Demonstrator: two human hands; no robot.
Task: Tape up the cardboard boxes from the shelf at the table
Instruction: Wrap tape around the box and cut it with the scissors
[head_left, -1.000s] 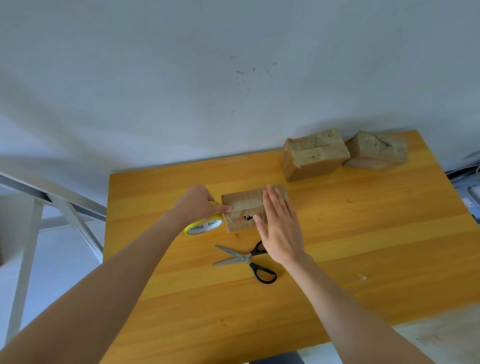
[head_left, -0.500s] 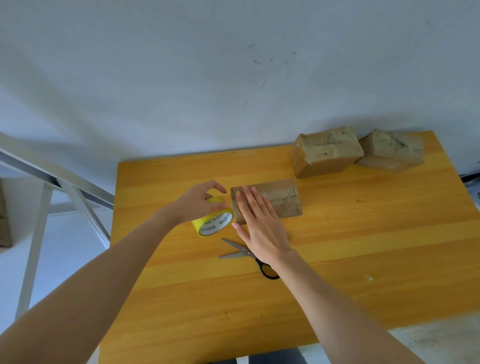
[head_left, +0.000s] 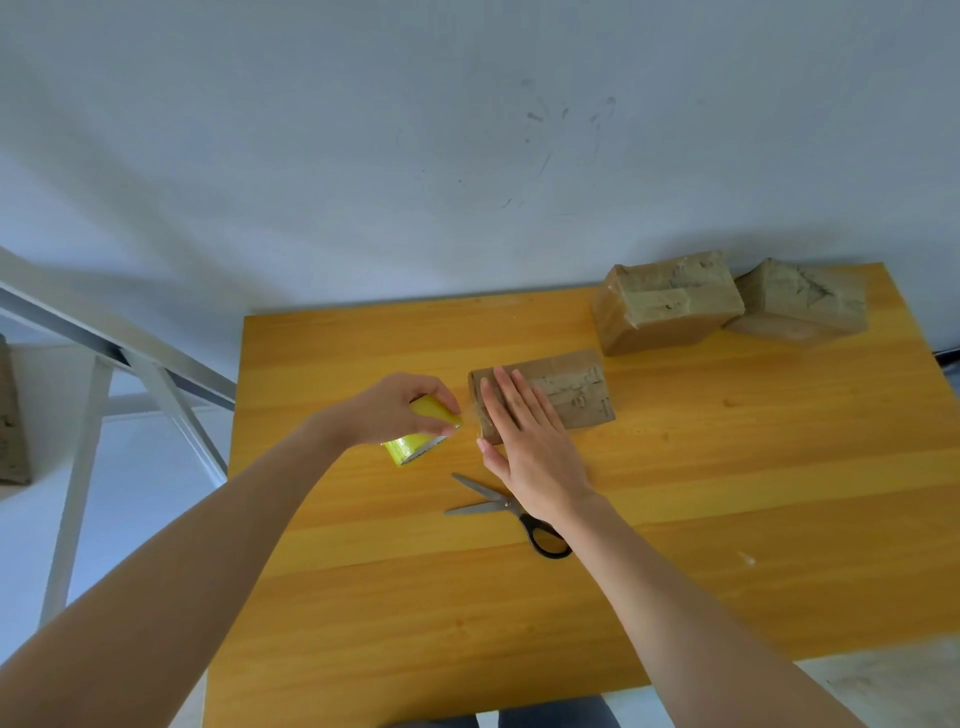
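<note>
A flat cardboard box (head_left: 569, 387) lies in the middle of the orange wooden table (head_left: 675, 493). My right hand (head_left: 527, 441) presses flat on the box's left end, fingers straight. My left hand (head_left: 395, 410) grips a yellow tape roll (head_left: 415, 444) just left of the box, held a little off the table. A clear strip of tape seems to run from the roll to the box's left edge. Two taller taped cardboard boxes (head_left: 665, 301) (head_left: 802, 301) stand at the table's back right.
Black-handled scissors (head_left: 506, 512) lie open on the table under my right wrist. A grey metal shelf frame (head_left: 104, 374) stands to the left, with a cardboard box (head_left: 10, 415) at the far left edge. A white wall is behind the table.
My right hand slid from the box's right part to its left end. My left hand lifted and tilted the tape roll, its fingers now curled over the roll's top.
</note>
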